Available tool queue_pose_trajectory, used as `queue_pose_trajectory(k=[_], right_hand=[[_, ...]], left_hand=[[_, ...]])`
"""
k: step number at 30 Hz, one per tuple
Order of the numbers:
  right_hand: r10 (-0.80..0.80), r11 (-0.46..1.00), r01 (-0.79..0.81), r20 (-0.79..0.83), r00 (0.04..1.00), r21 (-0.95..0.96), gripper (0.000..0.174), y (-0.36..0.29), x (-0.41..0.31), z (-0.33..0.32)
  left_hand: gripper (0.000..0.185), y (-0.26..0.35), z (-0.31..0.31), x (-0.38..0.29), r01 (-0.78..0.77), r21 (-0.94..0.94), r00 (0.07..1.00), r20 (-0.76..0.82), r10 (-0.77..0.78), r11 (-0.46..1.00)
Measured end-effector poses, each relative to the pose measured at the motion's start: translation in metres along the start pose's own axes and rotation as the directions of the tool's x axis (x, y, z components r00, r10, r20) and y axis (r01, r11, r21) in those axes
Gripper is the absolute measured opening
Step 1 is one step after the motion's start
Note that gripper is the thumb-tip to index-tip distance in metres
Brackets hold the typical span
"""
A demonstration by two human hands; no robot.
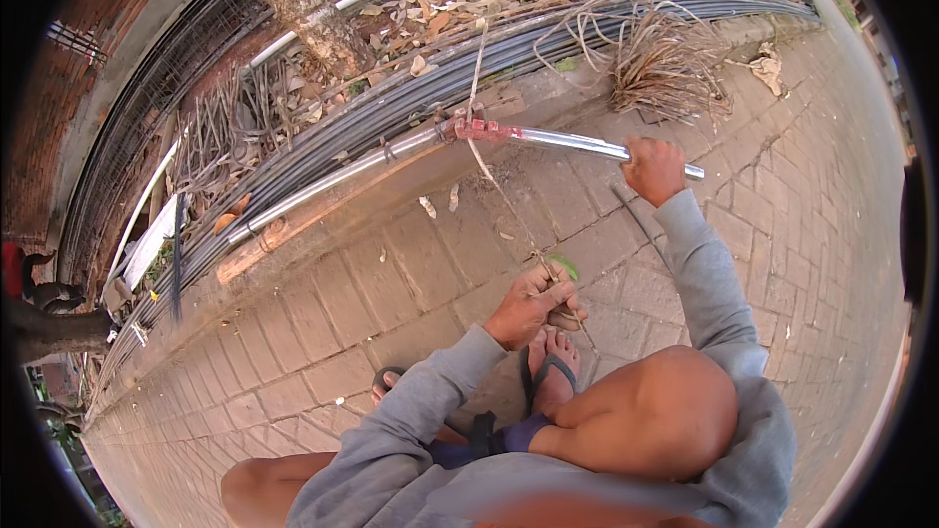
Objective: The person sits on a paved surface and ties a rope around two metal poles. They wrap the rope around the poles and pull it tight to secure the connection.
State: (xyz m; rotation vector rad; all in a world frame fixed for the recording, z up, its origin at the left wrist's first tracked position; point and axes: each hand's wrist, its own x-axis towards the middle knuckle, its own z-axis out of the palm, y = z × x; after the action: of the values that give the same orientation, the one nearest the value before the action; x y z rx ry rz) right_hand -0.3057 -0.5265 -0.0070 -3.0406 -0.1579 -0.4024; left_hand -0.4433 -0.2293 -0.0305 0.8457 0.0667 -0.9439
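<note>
My right hand [655, 167] is closed around the shiny metal pipe handle [568, 141] near its far end. The handle runs left to a red metal bending head [480, 130] on the kerb's edge. A thin rusty rod [493, 182] passes through this head, slanting from the bundled bars down towards me. Around the rod's near part, my left hand [535, 304] is closed, and the rod's tip sticks out below the fingers. A second metal pipe [337, 183] lies left of the head, tied to a wooden beam [290, 235].
Long steel bars [345, 117] lie along the kerb. A heap of bent rods [667, 66] rests at the upper right, with more bent rods [238, 110] at the left. A tree trunk [330, 37] rises behind. A loose dark rod [642, 224] lies on the paving [330, 308].
</note>
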Motion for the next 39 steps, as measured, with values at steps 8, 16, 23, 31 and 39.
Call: queue_pose_trajectory(k=[8, 16, 23, 31, 39], right_hand=[[-0.035, 0.998, 0.033, 0.04, 0.999, 0.048, 0.016, 0.023, 0.044, 0.014], [-0.005, 0.996, 0.003, 0.028, 1.0, 0.088, 0.023, 0.026, 0.028, 0.019], [-0.039, 0.998, 0.036, 0.047, 0.998, 0.048, 0.017, 0.036, 0.035, 0.029], [-0.192, 0.981, 0.191, 0.033, 0.981, 0.013, 0.018, 0.039, 0.067, 0.025], [-0.169, 0.985, 0.169, 0.027, 0.985, -0.014, 0.022, 0.031, 0.051, 0.004]], left_hand=[[0.01, 0.015, -0.028, -0.021, 0.098, 0.065, 0.995, 0.022, -0.1, 0.993], [0.015, 0.003, -0.017, 0.01, 0.008, 0.04, 0.999, 0.052, -0.011, 0.999], [0.011, 0.017, -0.019, 0.035, -0.017, 0.032, 0.996, 0.084, 0.014, 0.999], [0.013, 0.012, -0.025, 0.005, 0.011, 0.01, 0.993, 0.121, -0.012, 1.0], [0.013, 0.021, -0.03, 0.012, -0.025, 0.04, 0.992, 0.125, 0.02, 0.999]])
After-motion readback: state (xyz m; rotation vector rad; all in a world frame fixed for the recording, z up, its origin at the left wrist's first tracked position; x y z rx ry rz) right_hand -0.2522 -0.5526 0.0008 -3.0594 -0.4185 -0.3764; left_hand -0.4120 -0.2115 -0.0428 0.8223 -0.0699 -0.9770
